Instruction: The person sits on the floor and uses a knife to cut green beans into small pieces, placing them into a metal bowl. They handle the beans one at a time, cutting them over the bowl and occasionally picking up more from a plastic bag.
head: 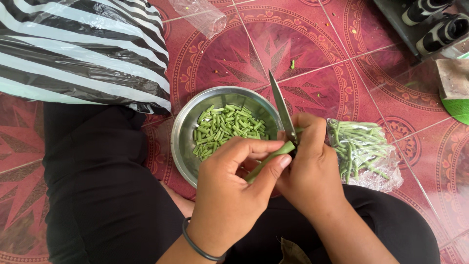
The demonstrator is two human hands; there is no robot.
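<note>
A steel bowl (188,128) is seen resting on the red patterned floor tiles (312,44), and it is taken here as the reference point. Cut green bean pieces (227,128) are heaped inside the bowl. Just over the bowl's near rim, a long green bean (269,161) is gripped by the left hand (229,195), its fingers (254,146) curled closed around the stem, with the thumb pressed along it. A dark band is worn on the left wrist. To the right of the bowl, touching the left hand, the right hand (310,171) is clenched around the handle of a knife (282,105); the handle itself is hidden in the grip. The blade is pointed up and away over the bowl's right rim, and its lower edge is set against the upper end of the bean. Farther right of the bowl, a clear plastic bag of whole green beans (364,154) is laid on the floor, just beside the right hand. To the upper left of the bowl, a black-and-white striped plastic bag (83,54) is noted. Black-clothed legs are folded below and left of the bowl.
</note>
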